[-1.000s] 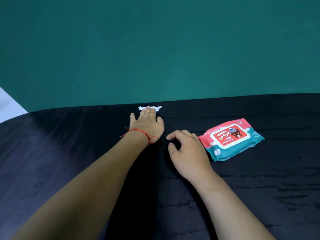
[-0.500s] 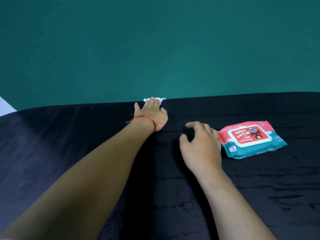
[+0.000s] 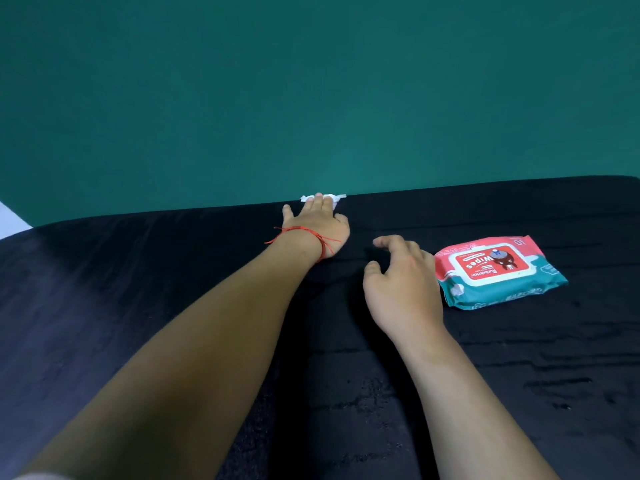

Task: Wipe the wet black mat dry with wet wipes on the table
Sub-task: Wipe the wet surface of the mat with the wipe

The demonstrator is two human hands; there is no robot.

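Note:
The black mat covers the whole table and shows wet streaks at the lower right. My left hand, with a red string round the wrist, lies flat with straight fingers pressing a white wipe against the mat at its far edge. Most of the wipe is hidden under the fingers. My right hand hovers or rests on the mat with fingers loosely curled, holding nothing, just left of the red and teal wipes pack.
A green wall rises directly behind the mat's far edge. A pale strip of floor shows at the far left. Wet ridges mark the mat at the right front.
My left hand has slid the wipe away from me to the mat's far edge. My right hand has shifted a little forward beside the pack.

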